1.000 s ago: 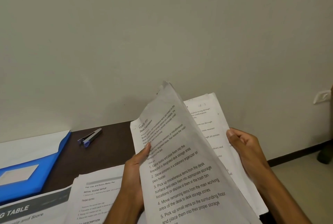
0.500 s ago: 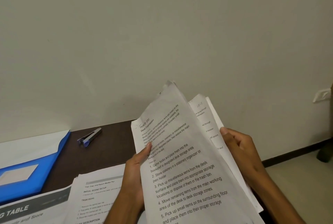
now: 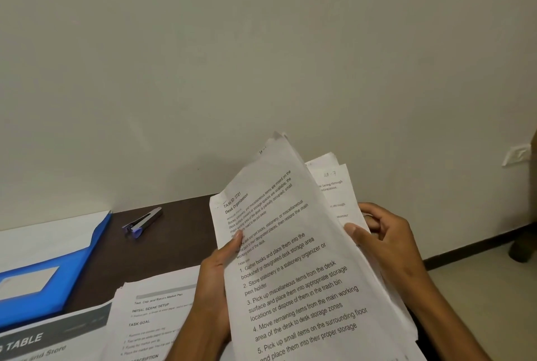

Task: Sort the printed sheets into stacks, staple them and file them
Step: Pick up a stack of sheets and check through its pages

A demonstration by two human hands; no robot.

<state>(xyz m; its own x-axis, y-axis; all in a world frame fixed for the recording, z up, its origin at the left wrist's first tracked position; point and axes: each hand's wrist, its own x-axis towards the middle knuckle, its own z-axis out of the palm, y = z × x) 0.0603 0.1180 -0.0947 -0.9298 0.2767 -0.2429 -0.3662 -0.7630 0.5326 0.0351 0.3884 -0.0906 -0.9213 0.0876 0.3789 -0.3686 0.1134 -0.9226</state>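
I hold a fanned bundle of printed sheets [image 3: 293, 259] upright over the dark desk [image 3: 174, 244]. My left hand [image 3: 216, 282] grips its left edge, thumb pressed on the front page headed "Desk Organization". My right hand [image 3: 383, 241] grips the right edge, thumb on the front sheet and fingers curled round the sheets behind [image 3: 334, 186]. A small blue and silver stapler [image 3: 142, 222] lies on the desk to the left. A blue file folder [image 3: 49, 270] lies at the far left.
Two paper stacks lie on the desk near me: one headed "INITIAL SCENE SETUP" [image 3: 151, 317], one with a grey "TABLE" banner [image 3: 43, 337]. A plain wall stands behind. To the right are bare floor [image 3: 488, 288] and a wall socket [image 3: 517, 154].
My right hand has moved left and pushed the rear sheets in behind the front page, narrowing the fan. The left hand and the desk items have stayed put.
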